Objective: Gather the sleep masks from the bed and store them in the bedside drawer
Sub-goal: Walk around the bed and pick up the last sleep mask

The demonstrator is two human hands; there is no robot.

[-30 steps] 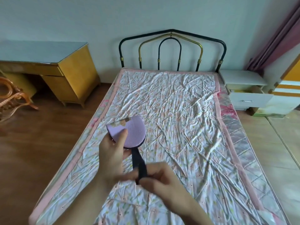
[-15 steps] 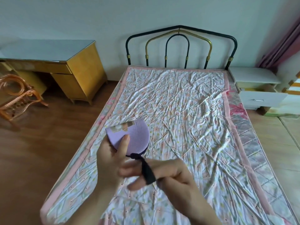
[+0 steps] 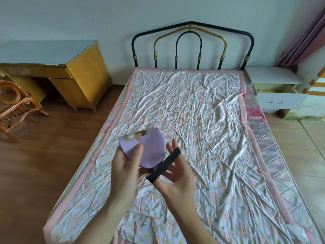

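Note:
A folded lilac sleep mask [image 3: 151, 147] is held above the bed [image 3: 193, 106] in my left hand [image 3: 125, 166], thumb pressed on its front. Its black elastic strap [image 3: 164, 164] runs diagonally across the spread fingers of my right hand [image 3: 177, 171], looped around them. The white bedside drawer [image 3: 279, 101] stands pulled out at the far right of the headboard, its inside mostly hidden. I see no other mask lying on the sheet.
A white nightstand top [image 3: 270, 74] sits above the drawer. A yellow desk [image 3: 70, 71] and a rattan chair [image 3: 15, 103] stand on the wooden floor at left. A black and gold metal headboard [image 3: 191, 44] backs the bed. Pink curtain [image 3: 304, 37] hangs at far right.
My right hand has opened its fingers and stretched the black strap out to the right of the mask. The view has shifted slightly leftward and down the bed.

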